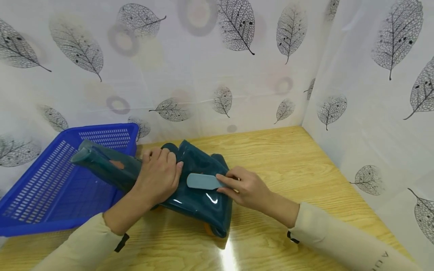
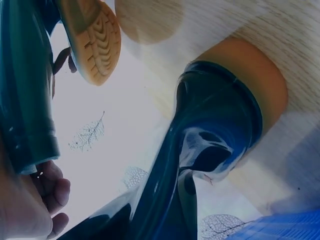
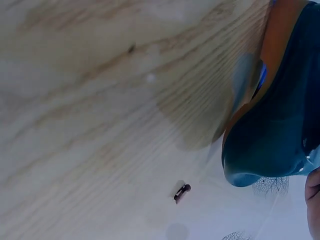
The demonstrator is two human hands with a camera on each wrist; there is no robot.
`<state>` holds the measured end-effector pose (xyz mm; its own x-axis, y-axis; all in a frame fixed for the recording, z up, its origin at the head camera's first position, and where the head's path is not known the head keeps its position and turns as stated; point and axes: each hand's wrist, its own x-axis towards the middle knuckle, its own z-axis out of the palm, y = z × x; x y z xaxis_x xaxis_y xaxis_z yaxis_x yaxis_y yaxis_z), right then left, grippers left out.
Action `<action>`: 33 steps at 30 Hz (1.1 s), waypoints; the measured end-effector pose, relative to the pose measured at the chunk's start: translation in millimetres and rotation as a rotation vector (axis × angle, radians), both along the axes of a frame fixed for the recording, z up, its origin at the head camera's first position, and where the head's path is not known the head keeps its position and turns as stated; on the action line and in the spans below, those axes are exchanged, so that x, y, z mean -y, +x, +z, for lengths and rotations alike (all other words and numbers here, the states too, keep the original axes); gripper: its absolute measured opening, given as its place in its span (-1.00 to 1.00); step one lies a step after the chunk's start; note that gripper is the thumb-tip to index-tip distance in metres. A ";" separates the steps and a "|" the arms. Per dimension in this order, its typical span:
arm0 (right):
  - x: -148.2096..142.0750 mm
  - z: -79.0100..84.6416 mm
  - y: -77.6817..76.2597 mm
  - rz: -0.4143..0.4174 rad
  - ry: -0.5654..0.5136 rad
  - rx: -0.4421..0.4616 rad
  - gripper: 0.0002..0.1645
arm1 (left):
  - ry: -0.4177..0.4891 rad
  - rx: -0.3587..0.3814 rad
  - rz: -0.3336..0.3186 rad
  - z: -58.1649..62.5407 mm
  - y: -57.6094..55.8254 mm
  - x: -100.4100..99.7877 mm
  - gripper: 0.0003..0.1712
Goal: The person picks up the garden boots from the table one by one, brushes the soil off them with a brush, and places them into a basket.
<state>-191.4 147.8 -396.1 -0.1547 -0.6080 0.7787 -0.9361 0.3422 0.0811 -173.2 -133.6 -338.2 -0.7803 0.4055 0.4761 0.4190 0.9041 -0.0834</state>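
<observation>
Dark green rubber boots [image 1: 200,203] with orange soles lie folded over one another on the table. My left hand [image 1: 157,175] grips the boots near the middle, its fingers over the glossy material. One shaft [image 1: 115,169] sticks out to the left past that hand. With my right hand [image 1: 249,188] I pinch the handle end of a light blue brush [image 1: 201,181], its flat back up, against the boot. Any bristles are hidden. An orange sole [image 2: 270,85] shows in the left wrist view, and a rounded toe [image 3: 250,155] in the right wrist view.
A blue plastic basket [image 1: 44,226] with slotted sides stands at the left, under the projecting shaft. The wood-grain table [image 1: 271,158] meets leaf-patterned sheeting [image 1: 203,75] at the back and right. A small dark object [image 3: 182,193] appears in the right wrist view.
</observation>
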 end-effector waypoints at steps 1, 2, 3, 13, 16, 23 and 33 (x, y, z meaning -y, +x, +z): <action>-1.1 1.5 0.3 -0.005 -0.013 0.011 -0.55 | -0.005 -0.004 0.008 0.5 -0.2 0.4 -0.60; -3.2 3.6 0.6 -0.011 -0.027 0.020 -0.55 | -0.011 -0.008 0.016 1.2 -0.5 1.3 -0.60; -6.1 6.1 0.9 -0.018 -0.039 0.031 -0.55 | -0.016 -0.010 0.025 2.2 -0.7 2.2 -0.60; -28.8 11.8 6.7 0.015 0.038 0.003 -0.62 | 0.005 -0.029 0.015 3.1 -2.9 2.7 -0.59; -23.8 7.8 8.2 0.022 0.050 0.001 -0.61 | -0.002 -0.018 0.009 1.9 -2.7 -0.4 -0.60; -13.8 3.3 8.9 -0.005 0.042 -0.029 -0.57 | -0.019 -0.006 0.014 -0.6 -1.9 -3.2 -0.61; -11.7 4.4 9.4 -0.051 0.018 -0.025 -0.57 | -0.042 -0.109 -0.024 -3.2 -4.3 -3.2 -0.59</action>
